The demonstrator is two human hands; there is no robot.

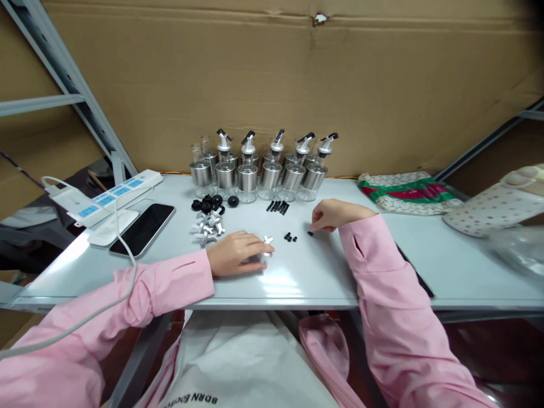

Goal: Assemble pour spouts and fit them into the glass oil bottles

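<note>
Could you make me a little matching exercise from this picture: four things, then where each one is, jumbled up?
Things
1. Phone
2. Right hand
3. Bottles
4. Left hand

Places
A. Fingertips at a white piece
B. Toward the back of the table, before the cardboard
C. Lying flat near the power strip
D. Fingertips at a small black piece

Right pairs: 1-C, 2-D, 3-B, 4-A

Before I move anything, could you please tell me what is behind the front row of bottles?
More metal-sleeved bottles, then cardboard. The front row hides much of their lower parts.
</note>
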